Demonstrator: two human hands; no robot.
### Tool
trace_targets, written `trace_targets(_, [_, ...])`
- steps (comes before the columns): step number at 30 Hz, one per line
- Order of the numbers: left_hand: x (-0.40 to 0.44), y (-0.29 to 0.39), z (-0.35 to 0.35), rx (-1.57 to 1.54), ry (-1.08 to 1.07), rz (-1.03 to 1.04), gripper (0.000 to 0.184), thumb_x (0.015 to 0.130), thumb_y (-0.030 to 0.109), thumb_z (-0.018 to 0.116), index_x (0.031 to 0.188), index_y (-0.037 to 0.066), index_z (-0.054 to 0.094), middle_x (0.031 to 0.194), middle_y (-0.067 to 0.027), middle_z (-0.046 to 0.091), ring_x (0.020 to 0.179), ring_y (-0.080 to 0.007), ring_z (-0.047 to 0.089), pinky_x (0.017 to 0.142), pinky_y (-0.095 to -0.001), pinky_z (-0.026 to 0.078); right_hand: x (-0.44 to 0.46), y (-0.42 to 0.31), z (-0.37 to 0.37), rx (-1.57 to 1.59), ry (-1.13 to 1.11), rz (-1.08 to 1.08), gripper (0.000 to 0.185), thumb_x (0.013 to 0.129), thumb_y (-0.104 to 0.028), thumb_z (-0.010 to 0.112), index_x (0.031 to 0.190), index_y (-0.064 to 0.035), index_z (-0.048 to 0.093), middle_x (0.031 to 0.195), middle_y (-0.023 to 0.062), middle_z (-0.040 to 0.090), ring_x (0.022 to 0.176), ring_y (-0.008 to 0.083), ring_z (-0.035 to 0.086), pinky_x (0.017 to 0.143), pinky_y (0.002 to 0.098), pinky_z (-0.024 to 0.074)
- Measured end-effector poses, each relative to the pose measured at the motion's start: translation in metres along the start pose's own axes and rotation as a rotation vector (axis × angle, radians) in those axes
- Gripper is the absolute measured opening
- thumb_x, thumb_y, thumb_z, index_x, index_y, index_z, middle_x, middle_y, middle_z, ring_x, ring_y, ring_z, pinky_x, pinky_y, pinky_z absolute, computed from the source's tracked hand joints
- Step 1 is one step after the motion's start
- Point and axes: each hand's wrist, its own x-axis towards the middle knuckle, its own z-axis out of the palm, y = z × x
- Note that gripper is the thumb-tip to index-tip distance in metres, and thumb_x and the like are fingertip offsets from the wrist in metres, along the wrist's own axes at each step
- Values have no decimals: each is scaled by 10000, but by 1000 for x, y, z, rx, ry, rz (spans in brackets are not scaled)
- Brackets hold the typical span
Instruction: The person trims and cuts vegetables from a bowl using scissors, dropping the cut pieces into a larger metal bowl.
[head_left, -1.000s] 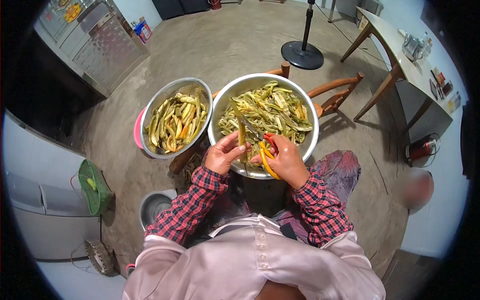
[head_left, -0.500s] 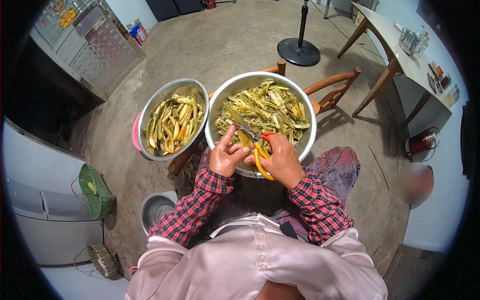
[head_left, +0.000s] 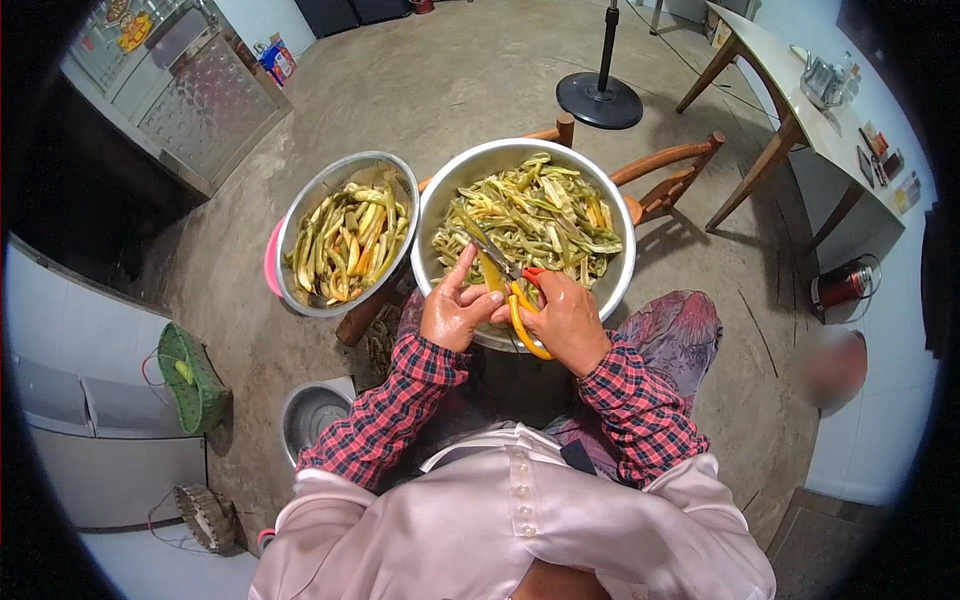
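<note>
My left hand [head_left: 450,318] pinches a long yellow-green vegetable piece [head_left: 491,272] between thumb and fingers, its index finger stretched along the piece. Scissors [head_left: 519,325] with orange and red handles are gripped in my right hand [head_left: 568,325]. Their metal blades lie against the vegetable piece, pointing away from me to the left. Both hands are over the near side of a wide metal basin [head_left: 622,270], which holds a heap of thin, cut green strips [head_left: 540,210]. To its left, a second metal basin [head_left: 290,235] contains longer, whole yellow and green pieces [head_left: 355,240].
A wooden chair [head_left: 672,185] stands behind the wide basin. A fan base [head_left: 600,100] and a table [head_left: 790,85] are farther off. On the left are a green basket [head_left: 190,380] and a grey basin [head_left: 305,420]. A red flask [head_left: 840,287] stands at right.
</note>
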Motion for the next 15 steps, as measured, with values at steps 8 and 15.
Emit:
trace_targets(8, [0, 4, -2, 48, -19, -45, 761, 881, -81, 564, 1512, 57, 161, 1113, -216, 630, 1007, -222, 639, 832, -301, 530, 0, 3, 2, 29, -24, -2, 381, 763, -331, 738, 954, -8, 676, 758, 225, 638, 715, 393, 640, 633, 441, 517])
trace_targets(15, [-5, -1, -4, 32, -23, -103, 756, 886, -71, 580, 1515, 95, 194, 1045, -128, 657, 882, -135, 643, 744, -239, 514, 2, 4, 0, -13, -73, 32, 376, 755, -338, 737, 918, -4, 680, 727, 221, 633, 687, 404, 632, 610, 448, 508])
